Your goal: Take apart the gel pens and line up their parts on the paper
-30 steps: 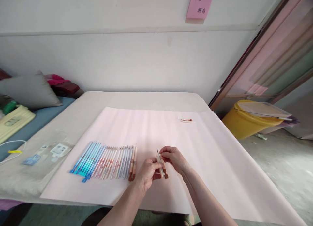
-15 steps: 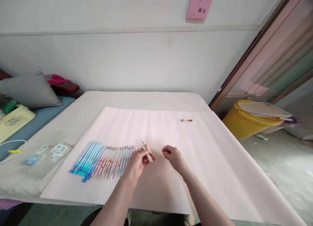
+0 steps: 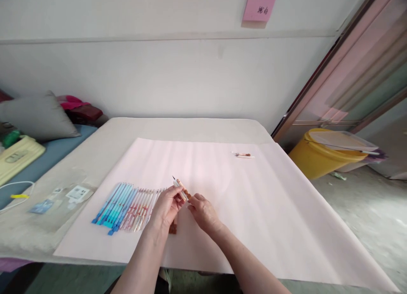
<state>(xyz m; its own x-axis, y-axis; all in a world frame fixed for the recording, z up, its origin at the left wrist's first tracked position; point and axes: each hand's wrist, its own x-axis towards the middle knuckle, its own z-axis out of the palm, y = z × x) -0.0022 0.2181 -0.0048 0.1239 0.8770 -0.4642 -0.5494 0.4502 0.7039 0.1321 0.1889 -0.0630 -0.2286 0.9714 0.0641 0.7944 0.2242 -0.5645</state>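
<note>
My left hand [image 3: 167, 202] is closed in a pinch around a slim pen [image 3: 182, 188] with a pale and brown body and a dark pointed tip at its upper left. Closed fingers of my right hand [image 3: 205, 213] meet the pen's lower brown end; the exact grip there is partly hidden. Under and beside my left forearm lies a row of pens, blue ones [image 3: 116, 203] at the left and pale, red-patterned ones [image 3: 140, 209] to their right. A brown-ended pen [image 3: 173, 229] shows just below my left hand.
Small pen parts [image 3: 243, 155] lie toward the back right of the pinkish-white sheet [image 3: 270, 226]. Clear plastic bags with labels [image 3: 77, 193] rest on the cloth at the left. A yellow bucket [image 3: 321, 156] stands on the floor at the right, and a white wall rises behind.
Both hands have moved left. My right hand, apart before, has come to the lower end of the pen in my left hand. The brown-ended pen below has come into sight.
</note>
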